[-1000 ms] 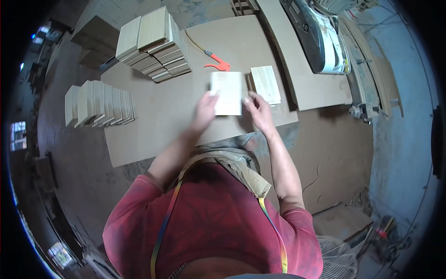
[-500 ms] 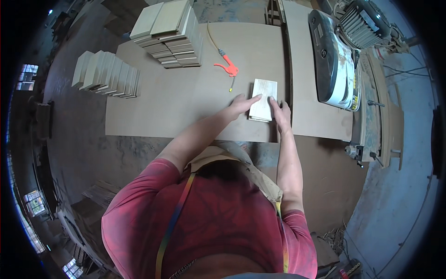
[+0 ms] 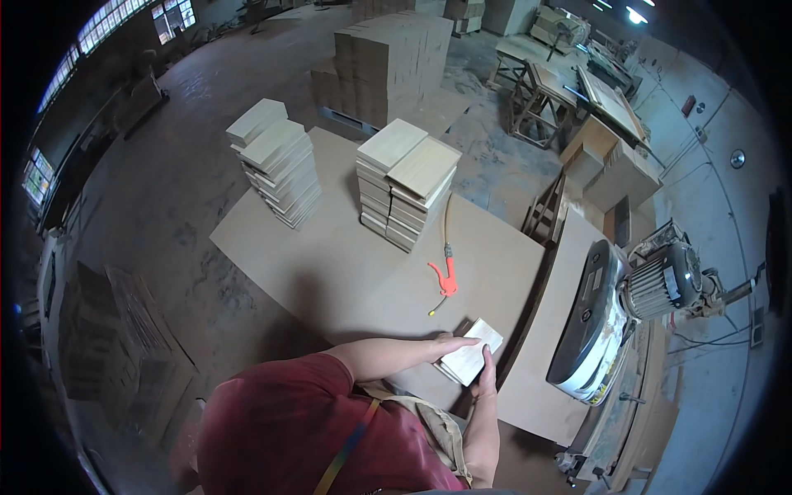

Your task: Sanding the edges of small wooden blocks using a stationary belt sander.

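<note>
A small stack of pale boards (image 3: 465, 363) lay on the brown tabletop (image 3: 371, 285), nearer the person than the orange air gun (image 3: 447, 283) and slightly to its right; the edges did not line up, and the number of layers could not be told. The left hand (image 3: 450, 345) grasped its left side, thumb over the top face; the right hand (image 3: 486, 376) clasped the opposite edge, so both were closed on it. The boards looked stiff, dry and fairly light, apt to slide over one another and perhaps to chip at the corners; opposite long edges, squeezed evenly, seemed the best hold. Outward from there, a yellowish hose (image 3: 448, 223) ran from the air gun to its far side; a double pile of boards (image 3: 421, 175) stood beyond the gun, to its left; a single leaning pile (image 3: 280, 169) stood farther left of it; a black-and-white machine (image 3: 587, 322) sat to its right.
</note>
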Available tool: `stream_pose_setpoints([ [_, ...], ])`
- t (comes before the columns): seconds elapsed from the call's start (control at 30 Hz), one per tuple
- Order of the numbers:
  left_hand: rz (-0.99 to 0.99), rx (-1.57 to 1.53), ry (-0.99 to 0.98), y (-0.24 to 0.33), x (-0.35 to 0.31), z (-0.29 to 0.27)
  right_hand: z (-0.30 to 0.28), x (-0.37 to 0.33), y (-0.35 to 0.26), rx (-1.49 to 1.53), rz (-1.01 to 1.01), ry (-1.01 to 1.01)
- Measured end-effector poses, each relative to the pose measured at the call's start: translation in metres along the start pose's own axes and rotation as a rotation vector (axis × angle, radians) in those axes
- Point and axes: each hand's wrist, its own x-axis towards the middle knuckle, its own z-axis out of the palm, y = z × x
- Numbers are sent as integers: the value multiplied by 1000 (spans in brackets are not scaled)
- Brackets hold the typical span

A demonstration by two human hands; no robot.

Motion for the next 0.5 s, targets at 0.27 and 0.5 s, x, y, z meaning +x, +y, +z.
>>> stream_pose_setpoints([
  [0.27,-18,-15,-162,11,-15,-5,-8,-9,1,143,65,-79],
  [0.5,42,-61,103,-8,-48,16,-27,-15,5,55,157,-178],
])
